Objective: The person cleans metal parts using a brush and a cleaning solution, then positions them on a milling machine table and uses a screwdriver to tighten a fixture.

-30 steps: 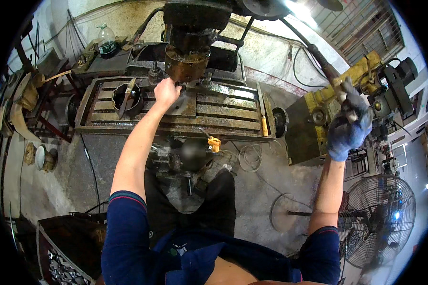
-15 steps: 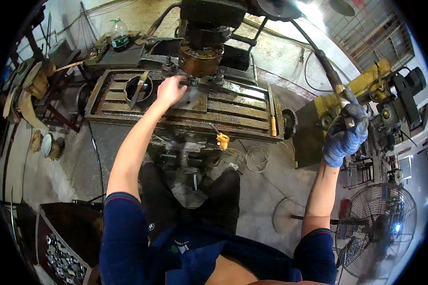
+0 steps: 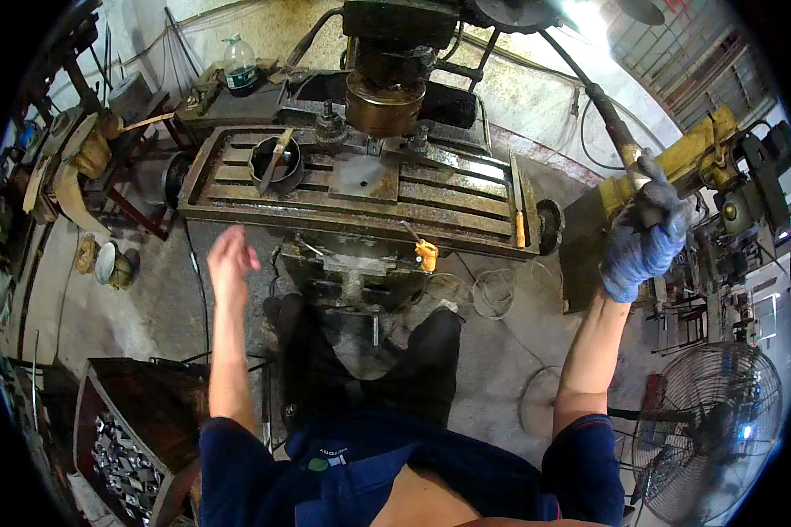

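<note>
Head view: person stands at a milling machine table [image 3: 360,189].
Left hand [image 3: 230,256]: open, bare, empty — near the table's front edge.
Right hand [image 3: 643,239]: gloved, closed around long lever [image 3: 608,119] — far right.

Floor: grey concrete [image 3: 105,316] is spreading stained and dusty under everything.
Back wall: a pale, grimy wall [image 3: 536,97] is rising behind the machines.
Light: a bright lamp [image 3: 580,13] is glaring at the top edge.
Fan: a round caged floor fan [image 3: 707,430] is standing at lower right.
Crate: a dark box [image 3: 119,439] of metal parts is sitting at lower left.
Bottle: a clear plastic bottle [image 3: 240,61] is standing near the back wall.
</note>
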{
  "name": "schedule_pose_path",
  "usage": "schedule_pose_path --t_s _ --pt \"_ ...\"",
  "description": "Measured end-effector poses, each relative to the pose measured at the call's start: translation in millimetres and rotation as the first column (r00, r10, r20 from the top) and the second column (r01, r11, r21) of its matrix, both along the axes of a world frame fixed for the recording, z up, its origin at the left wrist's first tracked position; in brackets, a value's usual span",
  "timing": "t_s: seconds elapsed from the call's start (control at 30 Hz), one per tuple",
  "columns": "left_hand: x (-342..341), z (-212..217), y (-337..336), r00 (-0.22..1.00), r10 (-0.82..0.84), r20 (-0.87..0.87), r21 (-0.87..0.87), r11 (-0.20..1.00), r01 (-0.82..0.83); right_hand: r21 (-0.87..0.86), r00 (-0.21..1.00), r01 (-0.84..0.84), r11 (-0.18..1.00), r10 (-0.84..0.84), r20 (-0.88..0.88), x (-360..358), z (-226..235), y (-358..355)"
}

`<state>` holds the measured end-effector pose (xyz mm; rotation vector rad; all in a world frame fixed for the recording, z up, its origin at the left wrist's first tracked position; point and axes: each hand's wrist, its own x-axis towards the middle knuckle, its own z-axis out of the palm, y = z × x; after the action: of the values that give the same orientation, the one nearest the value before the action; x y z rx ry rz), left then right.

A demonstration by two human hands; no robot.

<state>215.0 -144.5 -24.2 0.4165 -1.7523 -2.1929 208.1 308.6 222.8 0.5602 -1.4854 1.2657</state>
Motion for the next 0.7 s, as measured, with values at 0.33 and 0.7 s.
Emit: schedule_pose_path --t_s 0.33,0.7 --pt "150 -218 -3 0.842 0.044 0.538 0.351 0.896 -0.271 0.025 0.992 -0.125 0.992 0.126 -0.027 -2 -23 10" --pt "199 -279 0 0.748 -0.003 0.664 0.149 0.98 -0.129 -0.061 0.99 -0.138 0.989 0.139 0.0 -5 -43 1"
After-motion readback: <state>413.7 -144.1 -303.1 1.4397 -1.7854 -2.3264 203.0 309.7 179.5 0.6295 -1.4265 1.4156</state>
